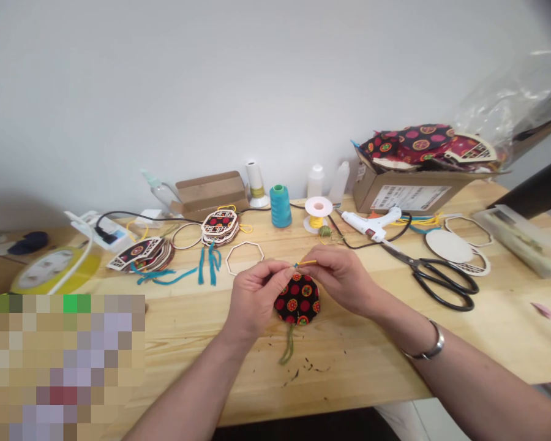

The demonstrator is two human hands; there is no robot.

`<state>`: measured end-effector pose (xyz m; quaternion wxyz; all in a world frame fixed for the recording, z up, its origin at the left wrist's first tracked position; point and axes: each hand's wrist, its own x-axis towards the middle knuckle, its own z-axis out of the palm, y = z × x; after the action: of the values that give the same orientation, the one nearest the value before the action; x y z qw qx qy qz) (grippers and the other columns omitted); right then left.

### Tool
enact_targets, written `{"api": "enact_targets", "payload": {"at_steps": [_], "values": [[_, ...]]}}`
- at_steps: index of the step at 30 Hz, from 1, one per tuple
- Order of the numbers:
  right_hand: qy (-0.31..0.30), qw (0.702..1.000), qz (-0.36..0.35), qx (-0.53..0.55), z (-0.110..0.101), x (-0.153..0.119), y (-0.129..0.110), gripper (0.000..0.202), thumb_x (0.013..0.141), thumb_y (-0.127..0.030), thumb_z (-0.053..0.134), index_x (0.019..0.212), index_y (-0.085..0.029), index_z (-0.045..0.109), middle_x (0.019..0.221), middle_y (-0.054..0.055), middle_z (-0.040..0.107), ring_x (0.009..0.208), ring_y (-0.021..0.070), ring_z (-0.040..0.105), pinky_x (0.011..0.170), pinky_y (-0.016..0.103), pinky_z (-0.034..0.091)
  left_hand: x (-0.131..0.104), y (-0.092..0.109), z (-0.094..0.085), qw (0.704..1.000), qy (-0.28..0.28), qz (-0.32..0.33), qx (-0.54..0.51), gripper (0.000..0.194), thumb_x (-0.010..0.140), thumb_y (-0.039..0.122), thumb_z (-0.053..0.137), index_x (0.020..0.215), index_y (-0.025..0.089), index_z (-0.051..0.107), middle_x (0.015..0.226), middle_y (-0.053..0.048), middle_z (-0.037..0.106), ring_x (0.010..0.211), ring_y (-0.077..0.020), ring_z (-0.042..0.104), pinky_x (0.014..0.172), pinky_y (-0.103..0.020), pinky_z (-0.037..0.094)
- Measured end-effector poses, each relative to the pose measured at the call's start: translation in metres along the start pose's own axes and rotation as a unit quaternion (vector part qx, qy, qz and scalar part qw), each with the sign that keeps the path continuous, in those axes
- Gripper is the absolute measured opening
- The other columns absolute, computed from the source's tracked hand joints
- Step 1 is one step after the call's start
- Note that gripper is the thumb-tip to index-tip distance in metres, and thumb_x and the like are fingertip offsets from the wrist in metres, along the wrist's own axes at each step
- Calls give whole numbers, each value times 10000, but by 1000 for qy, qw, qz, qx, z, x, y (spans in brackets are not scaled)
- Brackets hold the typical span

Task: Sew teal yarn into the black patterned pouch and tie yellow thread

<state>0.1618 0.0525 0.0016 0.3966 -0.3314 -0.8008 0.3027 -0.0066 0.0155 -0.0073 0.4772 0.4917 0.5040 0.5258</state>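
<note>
A dark octagonal fabric ornament [298, 300] with red and orange round motifs hangs or lies just below my hands, over the tabletop. An olive-green cord tassel [287, 348] trails from its lower edge. At the ornament's top, my left hand [257, 294] is closed in a pinch, thumb against forefinger. Close beside it, my right hand [342, 275] pinches a yellow cord [308, 263]. A small blue bit shows between the fingertips, where the cord meets the ornament; its detail is hidden by the fingers.
Behind my hands stand a teal thread cone [281, 207] and a yellow cord spool [318, 214]. Right of them lie a glue gun [371, 223] and black-handled scissors [441, 278]. Stacked ornaments [220, 228] lie left. A cardboard box [408, 190] of fabric pieces stands back right.
</note>
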Motion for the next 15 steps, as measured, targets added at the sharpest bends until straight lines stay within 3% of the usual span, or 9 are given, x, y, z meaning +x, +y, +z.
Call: {"api": "enact_targets", "payload": {"at_steps": [7, 15], "values": [[-11, 1000, 13, -11, 4, -4, -10, 136, 835, -146, 523, 792, -154, 651, 669, -1, 613, 623, 83, 534, 600, 204, 415, 0, 6, 3, 994, 73, -16, 77, 143, 720, 300, 654, 758, 170, 701, 677, -4, 677, 619, -125, 581, 573, -227, 453], [-23, 996, -34, -73, 9, -9, -11, 164, 865, -174, 480, 872, -161, 643, 717, 20, 636, 631, 91, 539, 601, 206, 396, -2, 7, 4, 985, 79, 41, 149, 96, 730, 245, 630, 745, 189, 707, 720, 3, 708, 689, -135, 614, 672, -234, 480]]}}
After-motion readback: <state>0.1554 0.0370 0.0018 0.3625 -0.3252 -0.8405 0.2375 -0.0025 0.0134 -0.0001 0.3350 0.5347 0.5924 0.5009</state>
